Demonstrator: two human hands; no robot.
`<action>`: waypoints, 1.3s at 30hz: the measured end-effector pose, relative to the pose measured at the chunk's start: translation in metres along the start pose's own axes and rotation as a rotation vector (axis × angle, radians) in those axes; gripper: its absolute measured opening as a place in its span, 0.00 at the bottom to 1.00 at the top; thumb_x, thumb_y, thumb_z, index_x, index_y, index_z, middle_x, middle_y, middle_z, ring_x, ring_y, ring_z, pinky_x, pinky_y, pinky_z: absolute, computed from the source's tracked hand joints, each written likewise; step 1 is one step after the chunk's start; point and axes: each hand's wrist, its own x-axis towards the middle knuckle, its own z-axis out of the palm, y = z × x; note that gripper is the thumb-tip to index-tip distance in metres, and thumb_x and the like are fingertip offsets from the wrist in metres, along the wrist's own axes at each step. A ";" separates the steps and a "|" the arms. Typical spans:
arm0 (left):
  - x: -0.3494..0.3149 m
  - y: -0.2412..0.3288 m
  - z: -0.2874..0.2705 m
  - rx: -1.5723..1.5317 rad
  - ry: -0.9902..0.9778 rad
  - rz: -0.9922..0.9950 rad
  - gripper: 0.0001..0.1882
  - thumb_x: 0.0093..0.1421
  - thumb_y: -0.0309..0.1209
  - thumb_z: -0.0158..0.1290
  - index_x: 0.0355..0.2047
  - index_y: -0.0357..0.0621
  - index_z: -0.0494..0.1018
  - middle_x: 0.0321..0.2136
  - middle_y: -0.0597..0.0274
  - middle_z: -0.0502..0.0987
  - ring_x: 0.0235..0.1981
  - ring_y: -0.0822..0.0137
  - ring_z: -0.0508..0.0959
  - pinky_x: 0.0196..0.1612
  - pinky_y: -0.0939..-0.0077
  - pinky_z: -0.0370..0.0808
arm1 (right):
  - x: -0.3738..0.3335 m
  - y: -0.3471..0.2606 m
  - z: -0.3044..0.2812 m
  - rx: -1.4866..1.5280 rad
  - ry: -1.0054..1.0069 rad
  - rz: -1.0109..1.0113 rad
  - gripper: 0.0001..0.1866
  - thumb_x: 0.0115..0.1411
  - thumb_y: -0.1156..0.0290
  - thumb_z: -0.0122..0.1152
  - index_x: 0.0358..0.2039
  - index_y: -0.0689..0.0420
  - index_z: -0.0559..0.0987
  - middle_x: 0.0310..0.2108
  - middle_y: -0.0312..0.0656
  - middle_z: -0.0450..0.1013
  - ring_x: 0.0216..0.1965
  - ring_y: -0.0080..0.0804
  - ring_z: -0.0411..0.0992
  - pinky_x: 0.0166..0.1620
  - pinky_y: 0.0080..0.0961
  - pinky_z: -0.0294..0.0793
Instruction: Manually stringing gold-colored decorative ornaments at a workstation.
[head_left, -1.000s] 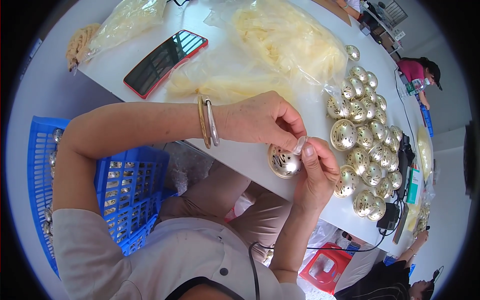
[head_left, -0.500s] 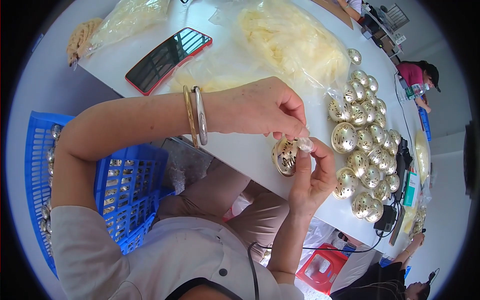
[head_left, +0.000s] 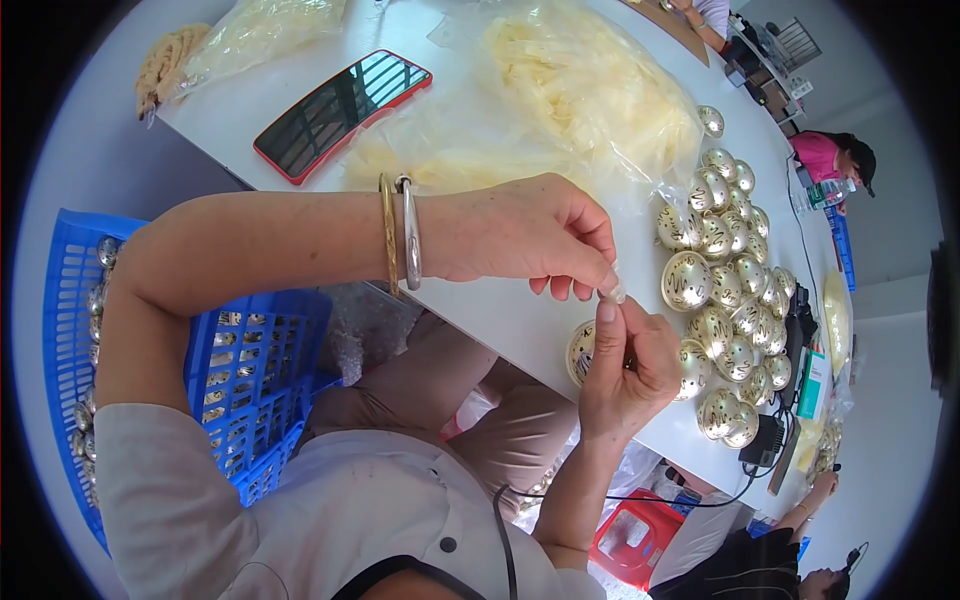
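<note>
The left hand (head_left: 520, 235) pinched a small pale, translucent piece (head_left: 617, 294) between thumb and forefinger, directly above the right hand (head_left: 625, 365), whose fingers were closed around a gold, pierced metal ball (head_left: 583, 352) at the near edge of the white table (head_left: 500, 310). The piece lay just beyond the ball, touching the raised right fingertip, its long axis too small to tell. Right of both hands sat a heap of shiny gold balls (head_left: 725, 290), rounded and patterned.
</note>
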 end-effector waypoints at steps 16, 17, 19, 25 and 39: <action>0.000 -0.003 0.010 -0.052 -0.022 -0.046 0.10 0.58 0.35 0.53 0.28 0.40 0.70 0.22 0.66 0.73 0.23 0.78 0.71 0.27 0.83 0.69 | 0.000 -0.014 -0.014 -0.151 -0.111 0.088 0.04 0.56 0.75 0.60 0.28 0.63 0.78 0.20 0.35 0.70 0.21 0.18 0.62 0.24 0.17 0.60; -0.001 -0.003 0.011 -0.054 -0.020 -0.043 0.10 0.58 0.35 0.53 0.28 0.40 0.70 0.22 0.66 0.73 0.23 0.78 0.71 0.27 0.83 0.69 | -0.001 -0.014 -0.015 -0.138 -0.107 0.076 0.05 0.56 0.74 0.60 0.28 0.63 0.79 0.20 0.35 0.71 0.21 0.18 0.62 0.24 0.16 0.60; -0.002 -0.003 0.013 -0.081 -0.020 -0.047 0.10 0.59 0.34 0.52 0.28 0.39 0.70 0.21 0.65 0.73 0.23 0.77 0.70 0.27 0.83 0.69 | 0.001 -0.017 -0.018 -0.144 -0.117 0.091 0.05 0.56 0.74 0.61 0.29 0.63 0.79 0.20 0.35 0.71 0.21 0.18 0.62 0.25 0.16 0.60; -0.004 -0.001 0.020 -0.105 0.056 -0.053 0.08 0.59 0.32 0.51 0.28 0.39 0.69 0.22 0.65 0.73 0.22 0.77 0.70 0.26 0.82 0.68 | 0.000 -0.018 -0.021 -0.093 -0.115 0.126 0.07 0.57 0.72 0.61 0.29 0.63 0.80 0.19 0.36 0.71 0.20 0.18 0.62 0.25 0.16 0.60; -0.017 0.023 0.001 0.824 -0.077 0.385 0.07 0.50 0.27 0.54 0.20 0.36 0.70 0.17 0.56 0.72 0.18 0.63 0.71 0.24 0.71 0.67 | -0.081 0.004 -0.153 0.058 -0.875 0.415 0.04 0.50 0.80 0.58 0.28 0.62 0.79 0.19 0.41 0.70 0.25 0.31 0.69 0.30 0.21 0.64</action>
